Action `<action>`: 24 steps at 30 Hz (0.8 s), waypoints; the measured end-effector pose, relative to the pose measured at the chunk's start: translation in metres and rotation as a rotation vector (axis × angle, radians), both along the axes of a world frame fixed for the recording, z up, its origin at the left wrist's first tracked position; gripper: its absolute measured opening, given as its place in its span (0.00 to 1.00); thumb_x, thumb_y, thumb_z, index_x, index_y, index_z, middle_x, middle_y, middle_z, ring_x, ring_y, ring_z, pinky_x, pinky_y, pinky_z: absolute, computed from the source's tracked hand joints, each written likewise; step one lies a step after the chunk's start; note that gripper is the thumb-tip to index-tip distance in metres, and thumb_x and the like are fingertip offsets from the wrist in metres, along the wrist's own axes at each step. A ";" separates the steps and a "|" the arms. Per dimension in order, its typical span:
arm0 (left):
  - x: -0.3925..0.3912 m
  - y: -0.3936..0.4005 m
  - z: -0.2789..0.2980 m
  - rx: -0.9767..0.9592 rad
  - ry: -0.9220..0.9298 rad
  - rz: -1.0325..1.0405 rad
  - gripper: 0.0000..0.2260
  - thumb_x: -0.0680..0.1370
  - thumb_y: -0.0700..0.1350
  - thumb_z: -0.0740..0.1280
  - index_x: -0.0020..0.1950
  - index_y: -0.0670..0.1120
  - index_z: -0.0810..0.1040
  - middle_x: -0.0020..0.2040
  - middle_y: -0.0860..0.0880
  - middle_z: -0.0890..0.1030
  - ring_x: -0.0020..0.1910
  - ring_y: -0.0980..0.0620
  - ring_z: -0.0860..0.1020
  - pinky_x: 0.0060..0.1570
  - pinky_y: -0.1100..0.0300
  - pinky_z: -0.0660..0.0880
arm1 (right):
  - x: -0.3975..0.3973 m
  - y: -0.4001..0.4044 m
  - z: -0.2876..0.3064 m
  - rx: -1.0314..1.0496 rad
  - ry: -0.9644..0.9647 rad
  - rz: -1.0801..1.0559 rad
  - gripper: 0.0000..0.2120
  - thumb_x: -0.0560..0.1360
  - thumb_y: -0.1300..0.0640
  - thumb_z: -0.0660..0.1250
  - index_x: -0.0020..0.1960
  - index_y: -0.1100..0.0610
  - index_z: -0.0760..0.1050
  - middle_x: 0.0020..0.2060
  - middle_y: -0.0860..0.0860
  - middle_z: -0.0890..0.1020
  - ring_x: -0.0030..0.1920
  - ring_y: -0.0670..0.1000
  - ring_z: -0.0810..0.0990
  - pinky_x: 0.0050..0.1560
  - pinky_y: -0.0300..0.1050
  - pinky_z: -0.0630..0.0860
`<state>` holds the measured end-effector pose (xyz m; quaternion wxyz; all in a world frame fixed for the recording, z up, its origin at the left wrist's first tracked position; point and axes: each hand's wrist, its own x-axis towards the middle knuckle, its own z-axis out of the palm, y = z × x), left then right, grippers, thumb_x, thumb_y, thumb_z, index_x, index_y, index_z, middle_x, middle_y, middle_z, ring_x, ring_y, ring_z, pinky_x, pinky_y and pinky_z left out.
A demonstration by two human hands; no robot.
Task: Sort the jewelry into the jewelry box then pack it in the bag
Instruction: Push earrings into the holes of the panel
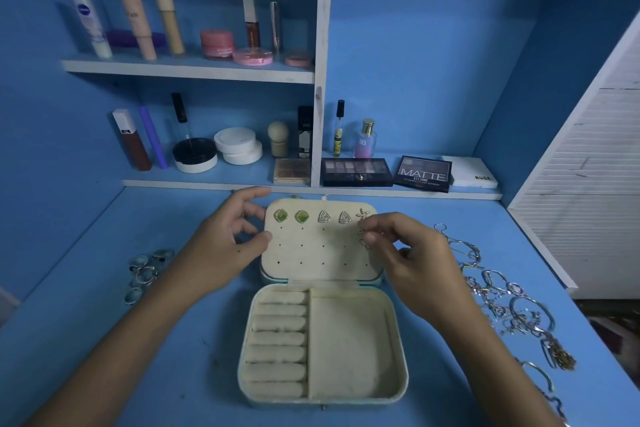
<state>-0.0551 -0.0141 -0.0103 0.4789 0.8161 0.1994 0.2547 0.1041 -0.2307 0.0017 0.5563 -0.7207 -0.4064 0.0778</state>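
Pinching a small gold earring (364, 242) at the lid's right edge, your right hand (412, 260) curls; your left hand (221, 246) rests spread beside the lid. The cream, felt-lined jewelry box (322, 302) lies open mid-worktop (104, 340), five earrings pinned along its perforated panel.

head view, close above, facing down-forward

Jewelry box (346, 347) open mid-table; rings (147, 270) left, bracelets (502, 298) right; earrings (301, 217) on lid.
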 end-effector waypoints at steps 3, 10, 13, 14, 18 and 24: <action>0.004 0.003 0.002 -0.022 0.003 -0.017 0.27 0.73 0.41 0.71 0.65 0.64 0.70 0.48 0.58 0.79 0.40 0.54 0.80 0.46 0.61 0.73 | -0.003 0.000 0.000 0.041 -0.021 -0.006 0.16 0.78 0.62 0.70 0.46 0.39 0.78 0.35 0.41 0.79 0.37 0.51 0.79 0.33 0.44 0.74; 0.003 -0.003 -0.005 -0.062 -0.055 0.006 0.26 0.77 0.33 0.69 0.66 0.60 0.72 0.47 0.59 0.79 0.40 0.54 0.78 0.47 0.60 0.74 | -0.008 0.003 -0.003 0.027 -0.071 0.002 0.16 0.77 0.63 0.71 0.43 0.41 0.80 0.41 0.36 0.82 0.40 0.43 0.80 0.38 0.33 0.71; 0.002 -0.004 -0.004 -0.051 -0.084 0.006 0.26 0.76 0.35 0.70 0.65 0.61 0.72 0.47 0.58 0.79 0.40 0.55 0.79 0.47 0.62 0.75 | -0.008 0.004 -0.006 0.029 -0.116 0.005 0.13 0.76 0.63 0.72 0.45 0.44 0.82 0.43 0.39 0.83 0.43 0.46 0.80 0.40 0.32 0.71; 0.002 -0.005 -0.004 -0.050 -0.095 0.006 0.26 0.76 0.34 0.70 0.65 0.61 0.72 0.47 0.59 0.79 0.39 0.55 0.78 0.46 0.64 0.75 | -0.007 0.004 -0.007 0.024 -0.131 0.010 0.11 0.75 0.63 0.72 0.46 0.46 0.83 0.43 0.41 0.83 0.43 0.47 0.80 0.40 0.33 0.72; 0.001 -0.008 -0.002 -0.045 -0.110 0.006 0.23 0.73 0.41 0.69 0.64 0.62 0.74 0.47 0.59 0.78 0.40 0.56 0.78 0.43 0.67 0.74 | -0.005 0.005 -0.012 0.021 -0.260 0.016 0.09 0.74 0.65 0.72 0.48 0.53 0.86 0.42 0.43 0.84 0.43 0.44 0.81 0.41 0.29 0.70; 0.000 -0.010 -0.003 -0.051 -0.105 0.013 0.22 0.72 0.41 0.69 0.63 0.60 0.75 0.47 0.62 0.77 0.40 0.56 0.78 0.43 0.65 0.74 | -0.003 0.004 -0.013 0.000 -0.344 0.003 0.07 0.73 0.58 0.70 0.46 0.50 0.86 0.39 0.43 0.85 0.42 0.47 0.80 0.40 0.32 0.73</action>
